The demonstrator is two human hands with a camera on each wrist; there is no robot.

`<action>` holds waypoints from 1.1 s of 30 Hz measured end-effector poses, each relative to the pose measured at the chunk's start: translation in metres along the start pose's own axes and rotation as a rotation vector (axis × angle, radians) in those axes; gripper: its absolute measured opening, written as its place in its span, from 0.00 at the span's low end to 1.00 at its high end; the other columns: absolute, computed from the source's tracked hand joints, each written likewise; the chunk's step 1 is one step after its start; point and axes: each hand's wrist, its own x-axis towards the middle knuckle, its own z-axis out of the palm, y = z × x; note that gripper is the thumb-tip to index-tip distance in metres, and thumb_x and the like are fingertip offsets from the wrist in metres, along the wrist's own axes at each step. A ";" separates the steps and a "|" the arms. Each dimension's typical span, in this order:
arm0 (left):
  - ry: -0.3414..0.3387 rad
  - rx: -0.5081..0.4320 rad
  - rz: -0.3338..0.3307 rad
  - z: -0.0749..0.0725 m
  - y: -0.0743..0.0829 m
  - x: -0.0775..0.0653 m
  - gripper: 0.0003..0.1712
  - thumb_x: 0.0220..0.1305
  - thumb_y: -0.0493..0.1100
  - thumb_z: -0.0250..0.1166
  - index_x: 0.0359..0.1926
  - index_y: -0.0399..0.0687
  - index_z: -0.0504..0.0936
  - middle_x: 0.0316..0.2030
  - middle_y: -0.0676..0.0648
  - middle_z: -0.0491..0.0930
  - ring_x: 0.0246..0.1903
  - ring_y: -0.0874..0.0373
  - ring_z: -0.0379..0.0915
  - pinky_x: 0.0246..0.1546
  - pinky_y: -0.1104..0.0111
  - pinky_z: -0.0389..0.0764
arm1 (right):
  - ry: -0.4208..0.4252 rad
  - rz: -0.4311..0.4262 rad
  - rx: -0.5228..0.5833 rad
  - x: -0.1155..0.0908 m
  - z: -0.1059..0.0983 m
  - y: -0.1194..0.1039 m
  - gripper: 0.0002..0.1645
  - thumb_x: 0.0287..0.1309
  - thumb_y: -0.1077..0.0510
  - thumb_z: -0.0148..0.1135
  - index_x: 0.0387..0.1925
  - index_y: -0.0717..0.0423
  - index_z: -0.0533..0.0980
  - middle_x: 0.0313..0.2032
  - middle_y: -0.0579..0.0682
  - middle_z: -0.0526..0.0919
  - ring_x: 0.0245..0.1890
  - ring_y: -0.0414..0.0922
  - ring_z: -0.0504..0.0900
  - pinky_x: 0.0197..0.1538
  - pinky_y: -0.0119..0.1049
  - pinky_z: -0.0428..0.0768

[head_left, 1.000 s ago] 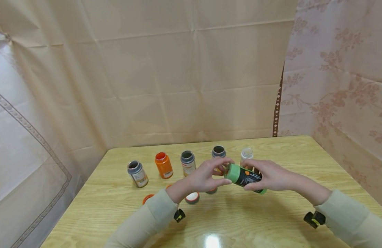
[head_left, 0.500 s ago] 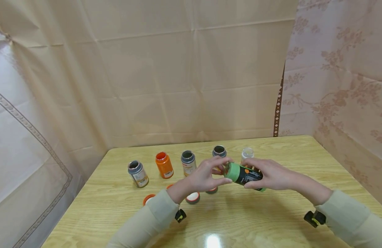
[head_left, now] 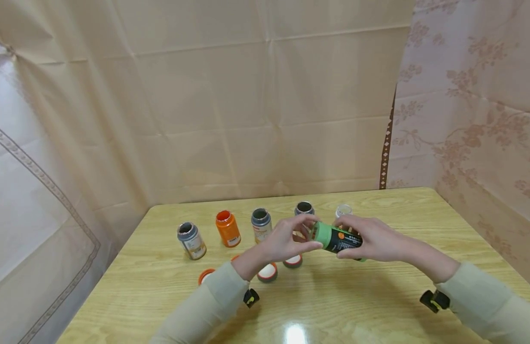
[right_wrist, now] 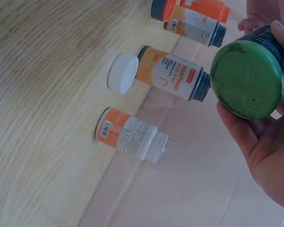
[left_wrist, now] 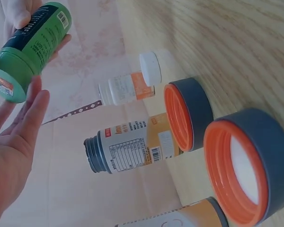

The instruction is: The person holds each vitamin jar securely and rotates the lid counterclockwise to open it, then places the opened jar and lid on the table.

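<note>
Above the table, both hands hold a green bottle [head_left: 344,241] with a black label, lying tilted with its lid to the left. My left hand [head_left: 286,241] pinches the green lid [left_wrist: 12,75] between thumb and fingers; a small sticker shows on the lid's top. The right hand [head_left: 376,241] grips the bottle's body, thumb on the near side. In the right wrist view the bottle's round green base [right_wrist: 248,79] faces the camera. Behind the hands stand an open white bottle [right_wrist: 132,135] and an open grey-necked bottle [right_wrist: 173,73], both partly hidden in the head view.
Further left stand an open orange bottle [head_left: 228,230] and two open grey-necked bottles, one at the far left [head_left: 192,241] and one in the middle [head_left: 261,226]. Removed lids lie in front: two dark ones [head_left: 267,272], an orange one [head_left: 206,275] and a white one [right_wrist: 123,73].
The green bottle has turned slightly, its label shifting upward, and its base end has risen a little with my right hand. The left hand stays at the lid, almost in place.
</note>
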 end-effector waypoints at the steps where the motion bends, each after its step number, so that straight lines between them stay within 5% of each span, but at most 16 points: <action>1: -0.002 0.002 -0.001 -0.001 0.000 0.000 0.29 0.57 0.38 0.72 0.59 0.44 0.72 0.43 0.45 0.78 0.35 0.65 0.77 0.35 0.71 0.82 | -0.002 0.010 0.011 0.000 0.000 0.000 0.31 0.50 0.43 0.74 0.52 0.47 0.71 0.36 0.43 0.79 0.30 0.36 0.76 0.28 0.31 0.76; 15: -0.096 0.048 0.090 -0.007 0.003 -0.002 0.30 0.60 0.38 0.70 0.61 0.44 0.69 0.49 0.48 0.74 0.42 0.64 0.76 0.36 0.73 0.81 | -0.043 0.108 0.122 0.005 0.000 0.002 0.37 0.42 0.39 0.77 0.49 0.45 0.68 0.39 0.47 0.77 0.37 0.44 0.77 0.34 0.35 0.79; 23: -0.043 0.028 -0.087 -0.005 0.005 -0.002 0.23 0.64 0.46 0.67 0.56 0.46 0.72 0.38 0.51 0.78 0.36 0.64 0.77 0.36 0.72 0.81 | -0.026 0.093 0.119 0.005 0.003 0.000 0.36 0.41 0.44 0.79 0.49 0.46 0.69 0.39 0.46 0.77 0.38 0.44 0.77 0.35 0.35 0.78; 27: -0.058 0.047 -0.113 -0.007 0.004 -0.002 0.28 0.64 0.49 0.67 0.61 0.48 0.68 0.46 0.51 0.78 0.42 0.64 0.76 0.41 0.71 0.80 | -0.024 0.099 0.123 0.005 0.003 0.000 0.36 0.42 0.44 0.79 0.50 0.46 0.69 0.39 0.47 0.77 0.38 0.44 0.77 0.35 0.35 0.78; 33: -0.091 0.071 -0.031 -0.014 0.004 -0.003 0.38 0.60 0.47 0.71 0.67 0.54 0.63 0.60 0.50 0.72 0.52 0.62 0.72 0.50 0.60 0.77 | -0.025 0.107 0.147 0.004 0.001 0.000 0.37 0.42 0.45 0.79 0.50 0.48 0.69 0.38 0.48 0.77 0.36 0.44 0.77 0.34 0.36 0.78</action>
